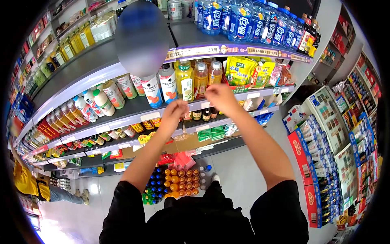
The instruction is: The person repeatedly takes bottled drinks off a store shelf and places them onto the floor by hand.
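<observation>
Both my hands are raised in front of the middle shelf of drinks. My left hand (175,114) is closed, fingertips drawn together, just below a green-capped bottle of yellow drink (185,81). To the right of it, my right hand (221,98) is also closed, fingers curled, in front of amber drink bottles (200,77). Anything small between the fingertips of either hand is hidden. White-labelled bottles (167,83) with orange fruit pictures stand left of the yellow drink. Yellow seasoning bags (239,72) sit to the right.
Blue-labelled bottles (243,22) line the upper shelf (191,36). Shrink-wrapped drink bottles (180,181) stand on the floor by my feet. A person in a yellow top (25,179) is at the far left. Stacked display boxes (302,158) stand on the right. A blurred oval covers part of the shelving.
</observation>
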Demonstrator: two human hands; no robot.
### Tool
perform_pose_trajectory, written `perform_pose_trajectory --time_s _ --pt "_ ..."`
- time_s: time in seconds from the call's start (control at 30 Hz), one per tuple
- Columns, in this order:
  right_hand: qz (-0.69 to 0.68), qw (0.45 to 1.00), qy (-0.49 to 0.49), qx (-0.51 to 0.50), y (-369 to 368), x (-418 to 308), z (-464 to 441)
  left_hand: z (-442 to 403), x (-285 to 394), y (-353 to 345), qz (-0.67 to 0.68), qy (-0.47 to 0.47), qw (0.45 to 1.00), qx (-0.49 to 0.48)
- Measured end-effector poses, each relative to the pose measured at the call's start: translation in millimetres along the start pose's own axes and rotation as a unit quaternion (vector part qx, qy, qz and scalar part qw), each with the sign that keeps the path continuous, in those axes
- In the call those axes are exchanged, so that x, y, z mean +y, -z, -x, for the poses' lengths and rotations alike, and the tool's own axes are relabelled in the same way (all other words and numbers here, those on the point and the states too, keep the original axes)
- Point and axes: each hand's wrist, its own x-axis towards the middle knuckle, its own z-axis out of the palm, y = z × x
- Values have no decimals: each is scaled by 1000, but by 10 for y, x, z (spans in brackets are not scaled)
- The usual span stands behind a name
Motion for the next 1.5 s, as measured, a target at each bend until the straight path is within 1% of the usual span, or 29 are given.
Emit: perform_pose_trajectory --time_s 0.03,0.1,0.13,0.17,0.27,0.3,0.37,0.4,0.47,0.5,0.53,0.6,0.63,0.67,0.73,0.77,0.8,0.87,0.93,1.0,1.03,1.1,1.2,1.27,1.33,1.47,1.5 --pt "4 997 72 38 87 20 -140 -95 177 -28 -5 -33 999 -10" --pt "-46 997 51 26 323 -303 -270 -249 552 -104 -15 -85 996 -23" --pt "-21 992 113 54 402 -380 -380 -338 709 -139 -20 -103 994 -25" --pt "-12 987 149 58 502 -501 -472 -477 853 -140 -39 -164 984 -60" --pt "32 969 231 85 798 -891 -749 -675 1310 -270 -67 -179 981 -34" --pt "19 971 222 91 887 -1022 -848 -776 1417 -289 -72 -183 980 -28" --pt "96 933 312 154 1039 -1196 -1161 -991 1626 -333 -98 -220 970 -25" --pt "123 911 350 179 1112 -1269 -1292 -1088 1724 -383 -103 -223 969 -19" --pt "225 859 409 211 1269 -1526 -1410 -1289 1898 -506 -118 -212 969 41" --pt "261 834 439 207 1369 -1585 -1593 -1439 1925 -522 -117 -226 966 37" --pt "256 834 444 205 1422 -1637 -1666 -1591 1950 -561 -122 -228 965 43" --pt "324 728 521 306 1498 -1772 -1753 -1828 1973 -665 -140 -235 959 71" --pt "361 751 470 291 1518 -1818 -1799 -1881 1981 -715 -152 -223 959 81" --pt "357 749 476 293 1541 -1805 -1896 -1931 1974 -779 -151 -215 961 92" --pt "486 732 407 249 1631 -1760 -2116 -2132 1927 -894 -149 -224 958 103" --pt "514 743 367 220 1665 -1779 -2196 -2221 1915 -934 -151 -228 956 106" --pt "514 741 371 221 1687 -1788 -2244 -2287 1901 -975 -152 -233 953 120" --pt "568 734 314 197 1706 -1852 -2257 -2540 1812 -952 -154 -240 949 136" --pt "584 727 306 190 1659 -1872 -2354 -2808 1685 -848 -167 -286 930 158" --pt "601 736 280 141 1588 -1917 -2355 -2911 1634 -805 -156 -287 933 150" --pt "601 736 281 139 1550 -1909 -2400 -2918 1622 -823 -169 -282 929 168" --pt "588 769 234 95 1532 -1928 -2483 -2952 1646 -925 -209 -268 915 216" --pt "598 755 255 84 1559 -1979 -2366 -3144 1609 -963 -198 -274 919 205" --pt "583 761 273 81 1580 -1941 -2410 -3130 1618 -1017 -192 -279 919 203" --pt "567 767 292 77 1565 -1916 -2394 -3079 1630 -1035 -254 -251 903 240" --pt "547 767 316 110 1593 -1908 -2348 -2957 1681 -1129 -257 -239 907 232" --pt "544 764 325 124 1594 -1900 -2357 -2922 1696 -1142 -273 -235 900 246"
